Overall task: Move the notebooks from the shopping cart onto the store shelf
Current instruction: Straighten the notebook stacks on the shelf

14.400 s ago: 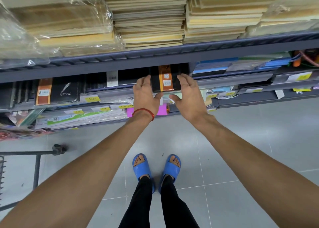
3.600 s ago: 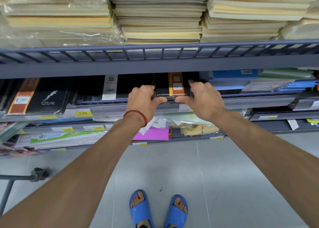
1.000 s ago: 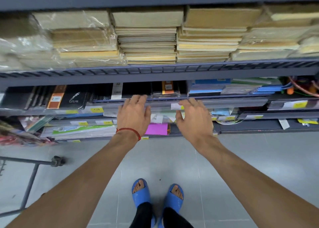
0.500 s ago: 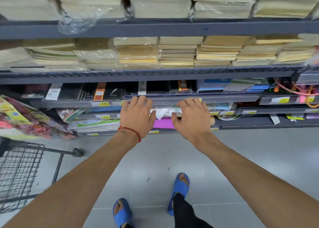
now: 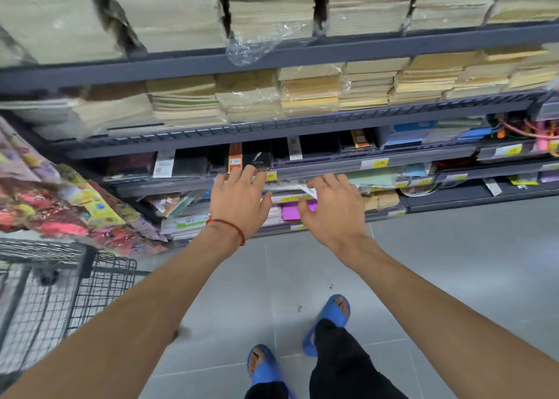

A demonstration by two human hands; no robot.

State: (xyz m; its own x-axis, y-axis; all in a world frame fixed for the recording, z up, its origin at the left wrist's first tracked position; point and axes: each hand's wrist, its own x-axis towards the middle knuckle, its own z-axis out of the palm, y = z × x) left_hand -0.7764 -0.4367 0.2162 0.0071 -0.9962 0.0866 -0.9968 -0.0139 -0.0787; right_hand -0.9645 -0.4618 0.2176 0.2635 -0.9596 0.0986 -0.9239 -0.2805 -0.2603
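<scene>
Black notebooks with orange bands (image 5: 358, 140) lie stacked on the grey store shelf (image 5: 332, 164), with more black notebooks (image 5: 255, 158) further left on the same shelf. My left hand (image 5: 239, 199), red string at the wrist, hovers palm-down in front of the shelf edge, fingers spread and empty. My right hand (image 5: 335, 211) hangs beside it, also empty with fingers apart. The wire shopping cart (image 5: 54, 292) stands at the lower left; its contents are not visible.
Tall stacks of cream paper pads (image 5: 302, 93) fill the upper shelves. Colourful packets (image 5: 60, 205) hang at the left above the cart. Lower shelves hold paper and folders, including a pink sheet (image 5: 292, 211). Grey tiled floor (image 5: 423, 277) lies below, with my blue sandals.
Both hands have drawn back from the notebook stack and hold nothing. My view has shifted left and away from the shelf, and the cart has come further into sight.
</scene>
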